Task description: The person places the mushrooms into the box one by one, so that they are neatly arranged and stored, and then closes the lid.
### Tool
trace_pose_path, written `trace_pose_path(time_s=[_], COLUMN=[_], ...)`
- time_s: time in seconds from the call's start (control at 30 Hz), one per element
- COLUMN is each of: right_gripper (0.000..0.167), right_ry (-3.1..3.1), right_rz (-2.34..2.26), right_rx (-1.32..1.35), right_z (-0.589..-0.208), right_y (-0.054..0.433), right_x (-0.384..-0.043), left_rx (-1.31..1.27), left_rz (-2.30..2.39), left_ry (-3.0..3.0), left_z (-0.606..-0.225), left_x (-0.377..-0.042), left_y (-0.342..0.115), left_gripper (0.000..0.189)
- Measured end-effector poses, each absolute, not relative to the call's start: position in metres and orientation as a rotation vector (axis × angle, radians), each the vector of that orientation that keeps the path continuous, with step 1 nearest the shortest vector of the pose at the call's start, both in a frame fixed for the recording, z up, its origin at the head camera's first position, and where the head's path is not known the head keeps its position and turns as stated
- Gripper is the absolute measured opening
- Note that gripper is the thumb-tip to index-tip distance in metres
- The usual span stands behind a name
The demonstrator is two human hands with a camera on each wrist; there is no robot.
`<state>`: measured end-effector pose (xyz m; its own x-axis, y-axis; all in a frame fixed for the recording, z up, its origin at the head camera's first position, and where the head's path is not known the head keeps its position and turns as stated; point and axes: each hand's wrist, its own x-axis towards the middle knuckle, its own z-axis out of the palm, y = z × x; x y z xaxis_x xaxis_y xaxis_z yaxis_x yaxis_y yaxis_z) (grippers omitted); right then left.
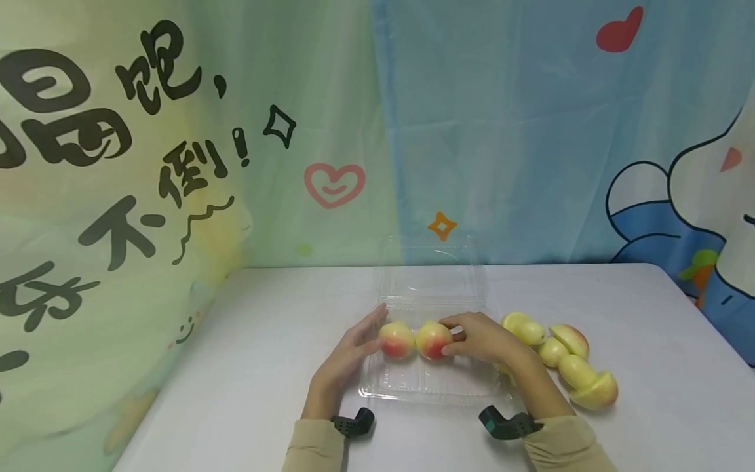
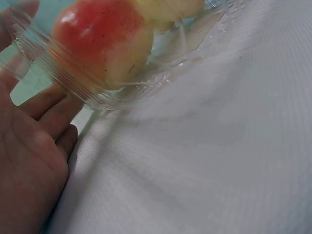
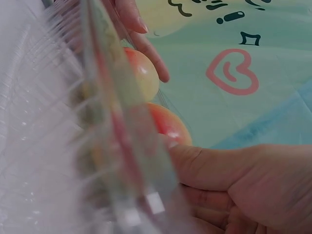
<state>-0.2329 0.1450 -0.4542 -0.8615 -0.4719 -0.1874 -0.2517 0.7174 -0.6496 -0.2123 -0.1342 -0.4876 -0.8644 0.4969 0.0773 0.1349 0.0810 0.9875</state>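
Two yellow-and-red peaches sit side by side in a clear plastic clamshell box [image 1: 413, 387], whose lid [image 1: 433, 278] stands raised at the back. My left hand [image 1: 352, 351] rests along the box's left wall, its thumb close to the left peach [image 1: 396, 341]. In the left wrist view, that hand's fingers [image 2: 46, 109] lie against the outside of the wall. My right hand [image 1: 480, 335] reaches over from the right and pinches the right peach [image 1: 433, 341] between thumb and fingers. The right wrist view shows its thumb [image 3: 204, 165] against this peach, with the box wall blurred in front.
Several yellow fruit pieces, some cut flat like halves [image 1: 596, 391], lie in a cluster on the white table [image 1: 265, 367] right of the box, beside my right forearm. A printed curtain [image 1: 531, 131] hangs behind the table's back edge.
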Motion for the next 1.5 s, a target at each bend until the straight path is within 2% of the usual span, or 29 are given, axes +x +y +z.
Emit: trace_pose_path(time_s=[0.27, 0.43, 0.7, 1.13, 1.5], right_gripper=[0.059, 0.065, 0.068, 0.073, 0.075], right_ry=[2.592, 2.579, 2.613, 2.653, 2.583], right_rz=[-0.914, -0.946, -0.94, -1.075, -1.08], right_rx=[-0.55, -0.544, -0.676, -0.507, -0.514], right_z=[-0.453, -0.452, -0.434, -0.404, -0.424], right_y=[0.146, 0.148, 0.159, 0.22, 0.272], right_x=[-0.229, -0.228, -0.225, -0.209, -0.213], left_rx=[0.621, 0.613, 0.616, 0.602, 0.633], left_rz=[1.851, 1.864, 1.943, 1.924, 1.969], left_ry=[2.091, 2.073, 2.047, 2.076, 2.015], left_z=[-0.488, -0.488, -0.52, -0.518, -0.522], left_x=[-0.21, -0.209, -0.223, -0.225, -0.225], left_y=[-0.132, -0.132, -0.136, -0.138, -0.137], left_gripper=[0.065, 0.064, 0.066, 0.064, 0.063])
